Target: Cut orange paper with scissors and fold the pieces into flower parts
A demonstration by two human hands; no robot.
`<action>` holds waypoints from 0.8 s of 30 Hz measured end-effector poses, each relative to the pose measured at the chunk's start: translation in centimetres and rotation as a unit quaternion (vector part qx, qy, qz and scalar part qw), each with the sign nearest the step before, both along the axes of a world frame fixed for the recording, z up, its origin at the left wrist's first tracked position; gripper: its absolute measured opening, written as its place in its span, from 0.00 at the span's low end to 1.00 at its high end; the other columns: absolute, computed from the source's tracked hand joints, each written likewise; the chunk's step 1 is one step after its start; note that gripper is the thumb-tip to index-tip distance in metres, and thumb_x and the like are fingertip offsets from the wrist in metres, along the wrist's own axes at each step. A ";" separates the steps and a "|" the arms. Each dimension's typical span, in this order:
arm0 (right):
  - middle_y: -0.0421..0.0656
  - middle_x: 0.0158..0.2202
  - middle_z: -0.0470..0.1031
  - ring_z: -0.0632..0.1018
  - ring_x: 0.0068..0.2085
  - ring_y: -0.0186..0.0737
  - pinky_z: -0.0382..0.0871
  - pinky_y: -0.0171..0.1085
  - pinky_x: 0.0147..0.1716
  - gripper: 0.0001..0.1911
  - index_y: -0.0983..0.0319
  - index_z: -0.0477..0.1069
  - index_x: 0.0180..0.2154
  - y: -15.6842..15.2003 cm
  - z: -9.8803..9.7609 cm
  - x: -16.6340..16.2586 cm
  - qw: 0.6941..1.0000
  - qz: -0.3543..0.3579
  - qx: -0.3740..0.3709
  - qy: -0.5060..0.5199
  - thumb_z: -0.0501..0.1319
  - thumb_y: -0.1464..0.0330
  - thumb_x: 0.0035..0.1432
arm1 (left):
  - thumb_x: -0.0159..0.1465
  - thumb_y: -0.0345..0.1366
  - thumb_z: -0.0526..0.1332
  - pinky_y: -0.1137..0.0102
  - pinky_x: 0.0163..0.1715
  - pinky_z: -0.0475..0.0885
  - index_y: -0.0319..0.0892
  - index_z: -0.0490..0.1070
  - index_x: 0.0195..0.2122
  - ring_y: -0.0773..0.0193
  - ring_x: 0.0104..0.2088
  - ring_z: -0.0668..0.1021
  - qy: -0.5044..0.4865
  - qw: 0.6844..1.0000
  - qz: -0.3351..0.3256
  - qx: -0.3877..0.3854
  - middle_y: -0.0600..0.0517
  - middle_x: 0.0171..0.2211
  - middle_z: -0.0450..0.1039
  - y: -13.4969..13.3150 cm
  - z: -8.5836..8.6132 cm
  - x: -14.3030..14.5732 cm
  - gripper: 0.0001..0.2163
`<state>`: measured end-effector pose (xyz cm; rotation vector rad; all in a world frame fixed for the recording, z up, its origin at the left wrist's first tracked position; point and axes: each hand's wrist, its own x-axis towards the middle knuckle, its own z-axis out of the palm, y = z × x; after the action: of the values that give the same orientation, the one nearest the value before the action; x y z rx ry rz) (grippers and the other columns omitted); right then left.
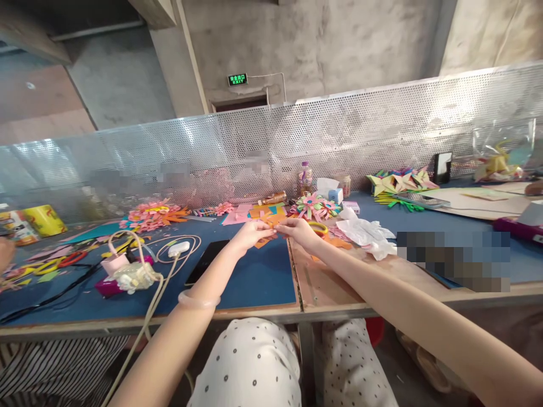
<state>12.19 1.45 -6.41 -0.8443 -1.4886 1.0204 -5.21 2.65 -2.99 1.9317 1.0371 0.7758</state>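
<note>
Over the middle of the table (pixel 263 282), my left hand (pixel 249 234) and my right hand (pixel 300 233) meet fingertip to fingertip. Both are closed in a pinch on a piece of orange paper (pixel 275 219), which shows above and between the fingers; its exact shape is too small to tell. Orange paper scraps (pixel 265 242) lie beneath the hands. Just right of my right hand is a roll of yellow tape (pixel 318 228). Behind it sits a bunch of pink and green paper flowers (pixel 314 207). A black phone (pixel 207 263) lies flat, partly behind my left forearm.
Pink paper flowers (pixel 148 216), a charger with cables (pixel 178 249) and scissors with red handles (pixel 72 259) are on the left. A crumpled white plastic bag (pixel 367 230) lies to the right. A perforated metal divider (pixel 360 135) runs along the back. Another person's hand (pixel 5 254) shows at far left.
</note>
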 end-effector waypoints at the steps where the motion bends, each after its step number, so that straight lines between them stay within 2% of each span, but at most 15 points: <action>1: 0.43 0.28 0.75 0.74 0.31 0.36 0.66 0.35 0.31 0.16 0.64 0.74 0.28 0.1 0.0 0.0 1.000 -0.003 0.001 0.003 0.64 0.57 0.44 | 0.53 0.42 0.62 0.70 0.34 0.67 0.38 0.74 0.34 0.61 0.37 0.77 0.001 1.000 -0.003 0.006 0.46 0.34 0.77 0.0 0.0 0.0 0.13; 8: 0.43 0.28 0.75 0.73 0.30 0.36 0.65 0.35 0.31 0.17 0.65 0.74 0.27 0.2 -0.1 0.0 1.000 -0.011 0.017 0.011 0.64 0.57 0.42 | 0.53 0.40 0.62 0.68 0.38 0.67 0.37 0.74 0.34 0.60 0.36 0.77 -0.014 1.000 -0.016 0.019 0.45 0.33 0.77 -0.2 0.1 0.1 0.12; 15: 0.42 0.26 0.75 0.73 0.30 0.36 0.64 0.35 0.32 0.14 0.63 0.74 0.25 0.1 0.0 0.1 0.998 -0.018 0.043 0.030 0.65 0.59 0.42 | 0.54 0.41 0.62 0.68 0.37 0.68 0.38 0.75 0.32 0.59 0.36 0.77 -0.015 1.000 -0.009 0.015 0.45 0.33 0.77 -0.6 0.4 0.3 0.11; 24: 0.43 0.33 0.76 0.74 0.36 0.38 0.63 0.36 0.39 0.15 0.62 0.76 0.31 -0.5 0.6 -0.2 0.998 -0.002 0.063 0.027 0.63 0.58 0.44 | 0.52 0.38 0.64 0.66 0.40 0.69 0.37 0.75 0.32 0.60 0.34 0.77 -0.050 0.998 -0.003 0.043 0.45 0.31 0.77 -0.7 0.7 0.4 0.10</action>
<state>11.97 0.94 -5.82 -0.7248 -1.4879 0.9289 -4.79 1.98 -2.32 1.9470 0.9512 0.9177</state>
